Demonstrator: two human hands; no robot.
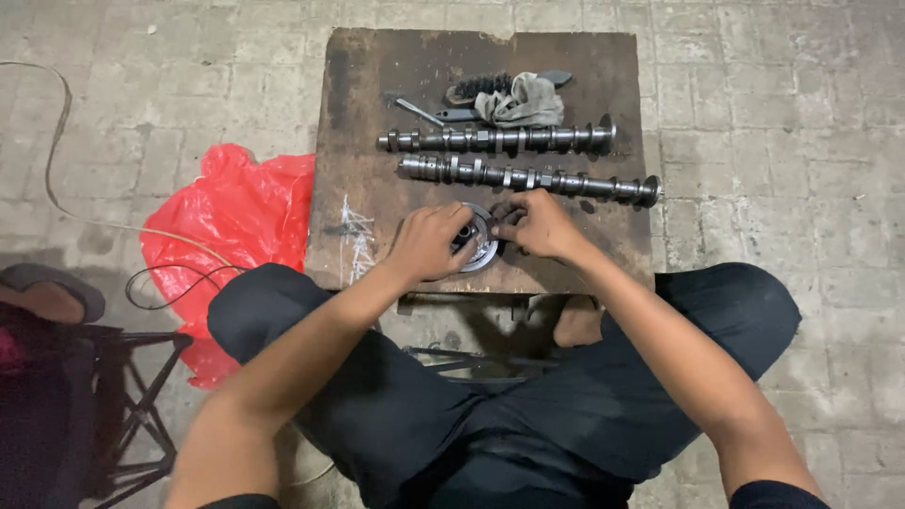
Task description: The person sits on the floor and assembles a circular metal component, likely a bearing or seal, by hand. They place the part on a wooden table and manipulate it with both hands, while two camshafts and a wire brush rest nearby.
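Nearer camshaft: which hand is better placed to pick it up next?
Probably the right hand: it lies just below the nearer camshaft, while the left hand sits lower, covering the round metal gear.

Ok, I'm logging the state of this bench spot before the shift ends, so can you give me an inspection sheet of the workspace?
Surface: dark, worn wooden board on a paved brick floor, with white scratch marks near its left edge.
Job's things: round metal disc part at the board's near edge; two camshafts, the far one and the near one, lying roughly parallel.
Clutter: grey rag, a brush and a small hand tool at the far end.
Hands: left hand and right hand both rest on the disc, fingers curled over it.
Cables: thin cord and a black wire loop on the floor at left.
Surroundings: red plastic bag, black metal stool frame.
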